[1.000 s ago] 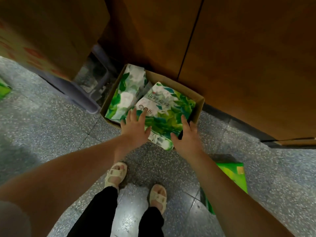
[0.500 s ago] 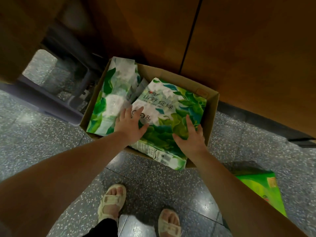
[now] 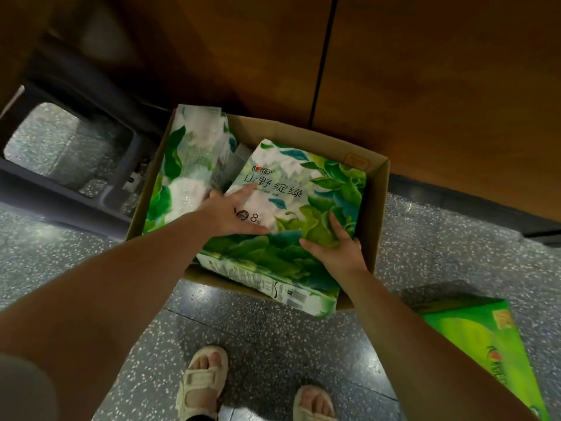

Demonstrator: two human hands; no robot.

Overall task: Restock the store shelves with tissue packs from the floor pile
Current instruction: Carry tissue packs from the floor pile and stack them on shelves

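Two tissue packs (image 3: pixel 303 214) (image 3: pixel 188 165) in one cardboard box (image 3: pixel 375 208), both hands (image 3: pixel 230 212) (image 3: pixel 334 247) on one.

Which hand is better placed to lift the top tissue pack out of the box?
Right hand: it lies at the tissue pack's free edge. The left hand lies flat on its middle.

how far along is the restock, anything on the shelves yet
No stocked shelf is in view, so nothing looks done. In hand: the left hand and right hand lie flat on the top tissue pack, which sticks out over the near rim of the cardboard box. Left: lift it out and shelve it, then the second pack standing in the box and the green pack on the floor.
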